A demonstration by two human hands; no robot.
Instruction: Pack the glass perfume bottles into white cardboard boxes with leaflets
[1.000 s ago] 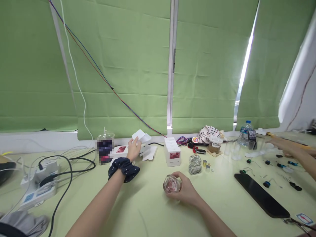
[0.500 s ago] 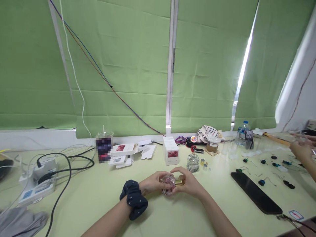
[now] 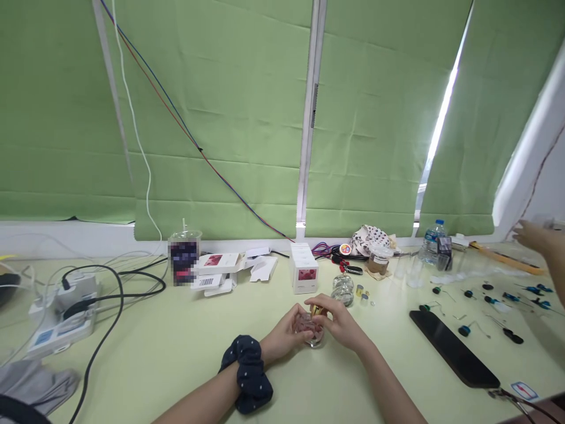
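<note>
My left hand (image 3: 286, 335), a dark dotted scrunchie on its wrist, is wrapped around a clear glass bottle (image 3: 314, 337) with something pinkish inside. The bottle stands roughly upright, low over the table or on it; I cannot tell whether it touches. On its top, a gold cap (image 3: 316, 310) is pinched by the fingers of my right hand (image 3: 339, 324). Just beyond my hands are a second glass bottle (image 3: 343, 291) and some small gold and silvery caps (image 3: 359, 290). White boxes with a red picture, one standing box (image 3: 303, 272) among them, are behind.
To the left are a power strip (image 3: 62, 324) with black cables and a lidded drink cup (image 3: 184, 259). On the right lie a long black pad (image 3: 454, 347) and several small tools with dark handles. A co-worker's hand (image 3: 541, 238) reaches in at the far right.
The bottle has turned from lying sideways to upright. My right hand now holds the gold cap from above instead of from the side. The co-worker's hand has shifted.
</note>
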